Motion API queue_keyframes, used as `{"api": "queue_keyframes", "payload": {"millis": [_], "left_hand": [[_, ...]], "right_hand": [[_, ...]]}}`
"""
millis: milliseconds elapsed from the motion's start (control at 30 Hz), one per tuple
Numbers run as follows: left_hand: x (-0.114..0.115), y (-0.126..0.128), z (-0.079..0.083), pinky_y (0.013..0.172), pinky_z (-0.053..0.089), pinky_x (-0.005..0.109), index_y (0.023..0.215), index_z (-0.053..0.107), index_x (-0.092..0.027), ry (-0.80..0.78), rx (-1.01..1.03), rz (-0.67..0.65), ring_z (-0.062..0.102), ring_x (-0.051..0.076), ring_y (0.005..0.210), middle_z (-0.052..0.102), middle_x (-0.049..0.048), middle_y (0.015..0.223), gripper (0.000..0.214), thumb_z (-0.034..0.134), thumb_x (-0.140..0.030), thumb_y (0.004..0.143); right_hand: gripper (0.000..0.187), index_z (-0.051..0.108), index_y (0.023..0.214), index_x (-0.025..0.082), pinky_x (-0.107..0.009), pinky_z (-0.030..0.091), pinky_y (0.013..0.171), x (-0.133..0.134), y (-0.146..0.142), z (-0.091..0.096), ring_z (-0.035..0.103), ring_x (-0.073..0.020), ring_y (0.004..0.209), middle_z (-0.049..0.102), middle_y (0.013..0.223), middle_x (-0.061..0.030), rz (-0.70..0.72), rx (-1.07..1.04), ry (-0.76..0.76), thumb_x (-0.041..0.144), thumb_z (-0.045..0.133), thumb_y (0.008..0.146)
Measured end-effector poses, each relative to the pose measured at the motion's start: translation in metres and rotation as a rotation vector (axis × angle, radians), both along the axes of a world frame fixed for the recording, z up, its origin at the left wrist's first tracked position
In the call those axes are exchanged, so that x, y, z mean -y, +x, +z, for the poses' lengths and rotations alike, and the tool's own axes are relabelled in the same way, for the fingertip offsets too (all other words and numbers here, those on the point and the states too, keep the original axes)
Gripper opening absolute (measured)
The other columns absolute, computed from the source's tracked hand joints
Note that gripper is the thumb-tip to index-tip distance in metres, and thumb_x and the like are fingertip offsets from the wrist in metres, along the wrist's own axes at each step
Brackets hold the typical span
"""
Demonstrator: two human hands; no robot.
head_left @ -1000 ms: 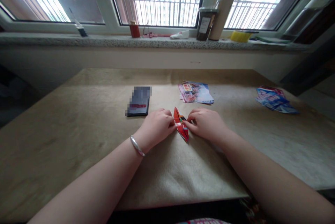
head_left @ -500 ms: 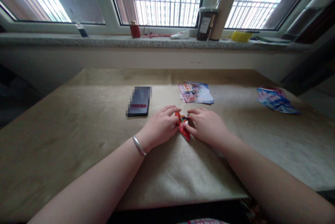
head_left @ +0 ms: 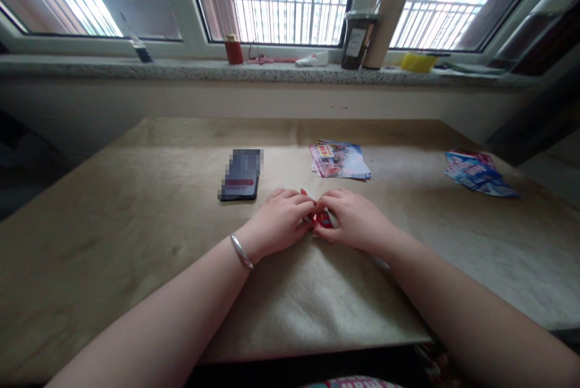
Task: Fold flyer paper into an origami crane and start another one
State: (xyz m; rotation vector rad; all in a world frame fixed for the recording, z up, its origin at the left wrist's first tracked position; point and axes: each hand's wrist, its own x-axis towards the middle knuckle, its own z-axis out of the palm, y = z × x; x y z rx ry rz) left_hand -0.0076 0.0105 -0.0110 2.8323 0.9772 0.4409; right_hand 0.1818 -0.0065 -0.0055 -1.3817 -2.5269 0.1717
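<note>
A small piece of folded red glossy printed paper (head_left: pixel 324 219) lies between my hands near the middle of the table, largely covered by my fingers. My left hand (head_left: pixel 290 214), with a silver bangle on its wrist, is closed on the paper's left side. From the right, my right hand (head_left: pixel 344 214) pinches the paper, thumb below and fingers curled above. The fingertips of both hands nearly meet over it. Just beyond the hands is a stack of printed leaflets (head_left: pixel 342 160).
To the left lies a dark phone (head_left: pixel 241 173), its screen blurred out. More blue and red leaflets (head_left: pixel 480 173) are spread at the right on the gold-brown covered table (head_left: pixel 136 213). Across the back, the windowsill (head_left: pixel 190 71) holds a red spool (head_left: pixel 234 49), a dark jar (head_left: pixel 357 40), a cardboard tube (head_left: pixel 392 10) and yellow tape (head_left: pixel 417 62).
My right hand has moved slightly left, closing its fingers on the red paper. The paper has shifted in the grip, and more of it is covered now.
</note>
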Motion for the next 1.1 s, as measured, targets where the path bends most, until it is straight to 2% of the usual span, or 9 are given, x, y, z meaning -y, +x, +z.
{"api": "queue_keyframes", "payload": {"millis": [100, 233, 367, 567, 767, 933, 1100], "left_hand": [[0.000, 0.000, 0.001, 0.098, 0.038, 0.041, 0.103, 0.060, -0.021, 0.024, -0.005, 0.003, 0.054, 0.022, 0.106, 0.064, 0.0049, 0.106, 0.020, 0.057, -0.025, 0.084], [-0.001, 0.000, 0.001, 0.100, 0.036, 0.041, 0.098, 0.060, -0.019, 0.059, 0.000, -0.003, 0.050, 0.023, 0.109, 0.063, 0.0058, 0.103, 0.018, 0.059, -0.023, 0.081], [0.000, 0.001, 0.001, 0.092, 0.042, 0.037, 0.091, 0.060, -0.018, 0.076, -0.031, 0.057, 0.053, 0.022, 0.099, 0.061, 0.0057, 0.097, 0.012, 0.057, -0.025, 0.082], [0.001, 0.001, 0.002, 0.080, 0.045, 0.035, 0.096, 0.061, -0.020, 0.095, -0.060, 0.096, 0.055, 0.020, 0.086, 0.062, 0.0047, 0.094, 0.015, 0.053, -0.028, 0.086], [-0.001, 0.000, 0.003, 0.080, 0.044, 0.033, 0.089, 0.065, -0.019, 0.100, -0.053, 0.104, 0.057, 0.019, 0.084, 0.065, 0.0047, 0.091, 0.013, 0.053, -0.024, 0.086], [-0.002, 0.001, 0.004, 0.078, 0.044, 0.032, 0.086, 0.066, -0.019, 0.118, -0.073, 0.112, 0.058, 0.018, 0.083, 0.066, 0.0051, 0.088, 0.013, 0.053, -0.021, 0.086], [-0.001, -0.001, 0.005, 0.079, 0.042, 0.034, 0.087, 0.066, -0.019, 0.133, -0.074, 0.135, 0.057, 0.020, 0.084, 0.066, 0.0046, 0.089, 0.014, 0.057, -0.030, 0.084]], "right_hand": [[0.024, 0.062, 0.088, 0.020, -0.031, 0.042, 0.080, 0.000, 0.000, -0.001, 0.056, -0.0210, 0.091, 0.064, 0.095, -0.0053, 0.014, -0.003, 0.002, 0.038, 0.065, 0.072], [0.019, 0.062, 0.092, 0.019, -0.031, 0.043, 0.080, 0.000, -0.001, 0.000, 0.057, -0.0210, 0.091, 0.065, 0.097, -0.0061, -0.002, 0.018, 0.024, 0.029, 0.061, 0.076], [0.015, 0.064, 0.090, 0.018, -0.031, 0.043, 0.082, -0.002, 0.000, 0.001, 0.056, -0.0215, 0.093, 0.066, 0.099, -0.0061, -0.005, 0.032, 0.056, 0.023, 0.058, 0.078], [0.021, 0.068, 0.095, 0.019, -0.031, 0.043, 0.087, -0.007, 0.003, 0.000, 0.056, -0.0205, 0.096, 0.068, 0.101, -0.0054, 0.041, 0.048, 0.085, 0.015, 0.054, 0.079], [0.018, 0.070, 0.093, 0.021, -0.032, 0.044, 0.085, -0.007, 0.003, -0.001, 0.057, -0.0200, 0.095, 0.068, 0.100, -0.0042, 0.079, 0.048, 0.095, 0.022, 0.055, 0.083], [0.018, 0.069, 0.093, 0.019, -0.032, 0.045, 0.083, -0.008, 0.003, -0.002, 0.058, -0.0200, 0.093, 0.068, 0.099, -0.0059, 0.089, 0.034, 0.088, 0.026, 0.055, 0.085], [0.016, 0.069, 0.094, 0.019, -0.032, 0.045, 0.083, -0.010, 0.002, -0.005, 0.058, -0.0195, 0.092, 0.069, 0.098, -0.0061, 0.120, -0.017, 0.088, 0.023, 0.056, 0.085]]}}
